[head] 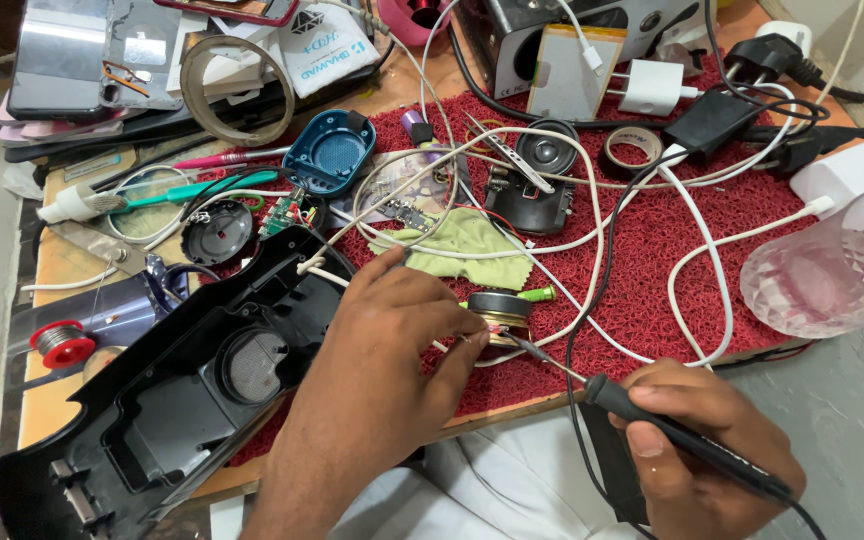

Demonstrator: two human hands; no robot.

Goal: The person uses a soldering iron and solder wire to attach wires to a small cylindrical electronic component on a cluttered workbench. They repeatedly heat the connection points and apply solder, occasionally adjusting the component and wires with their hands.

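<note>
Pinched between thumb and fingertips of my left hand (392, 340) is a small round speaker driver (500, 308), which sits on the red mat (652, 250) near the table's front edge. I cannot quite tell from here whether the fingers also hold a thin wire against its rim; the spot is small and partly hidden. My right hand (702, 440) is wrapped firmly around the black handle of a soldering iron (687, 440), held like a pen, and its metal tip reaches up and left to touch the driver's lower edge, just beside my left fingertips.

Left of my left forearm lies a long black plastic speaker housing (172, 390) with a round opening, tilted across the table corner. Behind the driver I see a yellow-green cloth (467, 245), a tangle of white cables (692, 230), a blue oval speaker shell (330, 150) and a second black speaker unit (532, 175). A clear faceted cup (822, 270) lies on its side at the right, and a red solder spool (64, 343) sits at the far left.
</note>
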